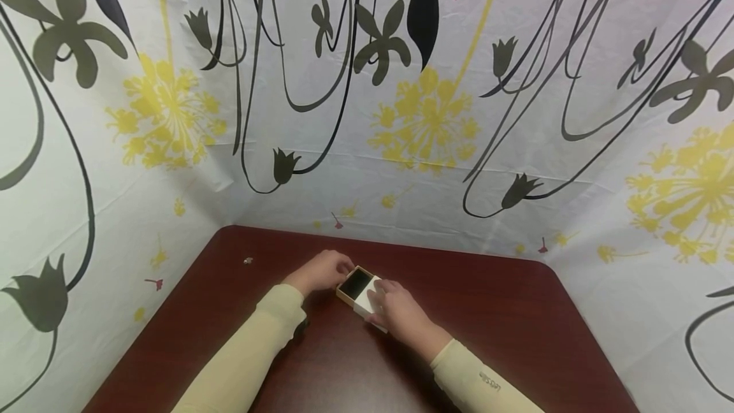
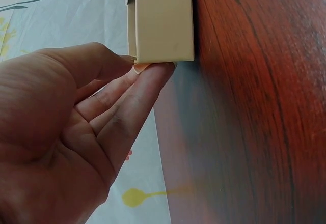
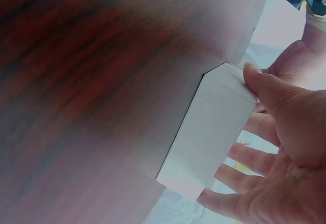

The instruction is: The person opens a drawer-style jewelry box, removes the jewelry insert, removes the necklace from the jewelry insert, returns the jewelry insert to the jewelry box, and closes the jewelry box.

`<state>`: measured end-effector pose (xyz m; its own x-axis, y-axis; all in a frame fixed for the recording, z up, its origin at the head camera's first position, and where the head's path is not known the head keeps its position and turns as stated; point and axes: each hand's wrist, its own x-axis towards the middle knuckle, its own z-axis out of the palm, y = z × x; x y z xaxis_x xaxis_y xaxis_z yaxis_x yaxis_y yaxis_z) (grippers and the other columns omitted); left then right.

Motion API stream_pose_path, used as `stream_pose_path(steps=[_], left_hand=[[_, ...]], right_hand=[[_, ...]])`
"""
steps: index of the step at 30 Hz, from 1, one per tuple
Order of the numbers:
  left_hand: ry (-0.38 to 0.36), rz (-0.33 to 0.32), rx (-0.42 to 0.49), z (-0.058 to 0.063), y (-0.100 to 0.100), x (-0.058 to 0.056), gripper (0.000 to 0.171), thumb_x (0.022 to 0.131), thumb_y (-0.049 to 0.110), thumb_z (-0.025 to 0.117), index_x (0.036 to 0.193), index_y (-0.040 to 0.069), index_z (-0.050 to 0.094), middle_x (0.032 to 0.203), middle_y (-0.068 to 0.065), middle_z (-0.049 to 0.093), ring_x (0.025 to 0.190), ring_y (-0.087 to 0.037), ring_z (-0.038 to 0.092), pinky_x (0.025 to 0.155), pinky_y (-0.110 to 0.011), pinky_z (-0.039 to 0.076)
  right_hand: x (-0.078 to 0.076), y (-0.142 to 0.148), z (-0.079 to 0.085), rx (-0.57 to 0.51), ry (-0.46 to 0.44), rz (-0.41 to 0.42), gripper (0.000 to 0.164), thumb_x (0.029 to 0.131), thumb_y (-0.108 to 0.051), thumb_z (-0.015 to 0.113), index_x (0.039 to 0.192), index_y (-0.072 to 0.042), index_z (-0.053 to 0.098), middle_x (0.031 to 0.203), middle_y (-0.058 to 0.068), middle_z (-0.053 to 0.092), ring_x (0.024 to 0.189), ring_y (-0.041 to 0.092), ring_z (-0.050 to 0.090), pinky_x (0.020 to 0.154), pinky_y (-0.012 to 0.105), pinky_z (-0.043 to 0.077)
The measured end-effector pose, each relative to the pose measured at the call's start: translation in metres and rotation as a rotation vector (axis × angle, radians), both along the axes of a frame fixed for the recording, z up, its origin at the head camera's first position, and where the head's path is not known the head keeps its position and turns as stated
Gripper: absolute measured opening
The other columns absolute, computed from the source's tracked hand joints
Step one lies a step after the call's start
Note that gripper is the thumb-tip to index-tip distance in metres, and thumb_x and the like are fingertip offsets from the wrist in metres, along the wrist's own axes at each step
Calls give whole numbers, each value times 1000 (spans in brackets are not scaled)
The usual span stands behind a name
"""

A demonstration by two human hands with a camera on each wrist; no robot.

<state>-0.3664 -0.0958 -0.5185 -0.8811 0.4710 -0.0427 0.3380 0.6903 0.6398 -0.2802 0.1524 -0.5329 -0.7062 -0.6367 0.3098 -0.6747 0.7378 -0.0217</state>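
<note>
A small sliding box lies on the table, its tan inner drawer (image 1: 346, 297) partly out of a white sleeve (image 1: 366, 302). The drawer's inside looks dark. My left hand (image 1: 325, 271) is at the drawer's far left end, where thumb and fingers pinch the end edge by a small tan tab (image 2: 142, 67). My right hand (image 1: 401, 312) grips the white sleeve from above, thumb at the near end and fingers along the far side. In the right wrist view the sleeve's long side faces the camera, with the fingers (image 3: 253, 158) spread behind it.
The dark red wooden table (image 1: 487, 336) has rounded far corners. A tiny shiny object (image 1: 248, 260) lies near its far left corner. Floral-printed white cloth (image 1: 332, 126) hangs close around the far side and both sides.
</note>
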Motion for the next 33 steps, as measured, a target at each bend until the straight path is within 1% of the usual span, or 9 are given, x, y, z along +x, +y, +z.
stream_pose_path(steps=[9,15,20,24,33], left_hand=[[5,0,0,1,0,2,26,102,4,74,127,10,80,112,-3,77,81,-12,69,75,-32,60],[5,-2,4,0,0,2,26,103,3,74,127,10,80,112,-3,77,81,-12,70,75,-32,60],[-19,-2,22,-1,1,2,26,103,3,73,127,9,80,116,-5,77,82,-13,71,73,-32,62],[-40,7,23,-1,1,2,27,103,4,73,128,11,80,117,-4,77,82,-12,72,72,-31,62],[-35,2,29,0,1,4,27,102,3,73,128,10,80,117,-5,77,84,-13,71,72,-31,63]], right_hand=[[1,0,1,-2,-10,-2,47,92,-31,94,129,-6,79,133,23,71,119,42,69,101,52,60],[1,0,1,-3,0,4,46,91,-31,94,127,-6,79,132,23,72,118,41,70,100,51,60],[0,0,1,-5,-3,5,46,91,-31,94,127,-6,79,132,23,72,119,42,70,100,52,60],[0,0,1,-3,1,7,47,91,-31,94,128,-6,79,131,23,72,117,42,70,99,52,60],[0,0,-1,6,5,3,48,91,-33,94,129,-7,79,131,22,72,116,41,70,100,51,60]])
